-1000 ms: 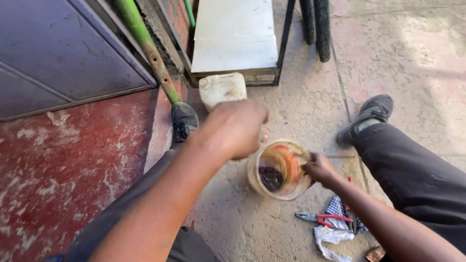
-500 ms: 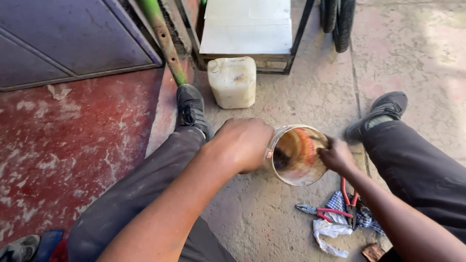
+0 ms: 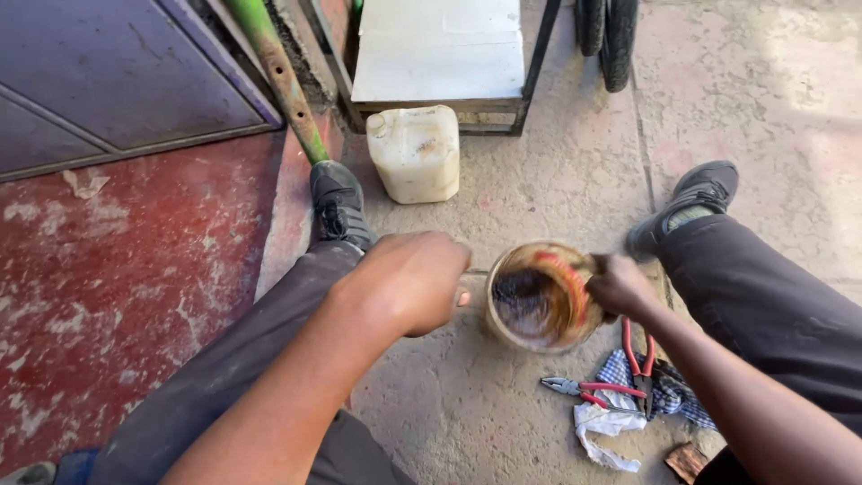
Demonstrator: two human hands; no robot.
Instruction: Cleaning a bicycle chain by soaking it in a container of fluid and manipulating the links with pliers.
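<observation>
A small round bucket [image 3: 503, 328] with dark liquid stands on the pavement between my legs. My right hand [image 3: 620, 286] rests on its right rim, closed on a blurred orange-red object [image 3: 566, 283] that reaches into the bucket. My left hand [image 3: 409, 283] hovers just left of the bucket with its back toward me and fingers curled. Whether it grips anything is hidden. My dark-trousered legs run either side, left shoe [image 3: 339, 205] and right shoe [image 3: 687, 202] ahead.
Two red-handled pliers [image 3: 611, 382] lie on a checked rag [image 3: 628, 413] by my right knee. A cream plastic jerrycan [image 3: 415, 153] stands before a metal-framed stand [image 3: 440, 54]. A green pole [image 3: 278, 76], tyre [image 3: 606, 36] and red painted floor [image 3: 117, 287] surround me.
The view has tilted down and the bucket sits more central. My left hand has come down beside the bucket's left wall. My right hand keeps working the orange-red object at the rim.
</observation>
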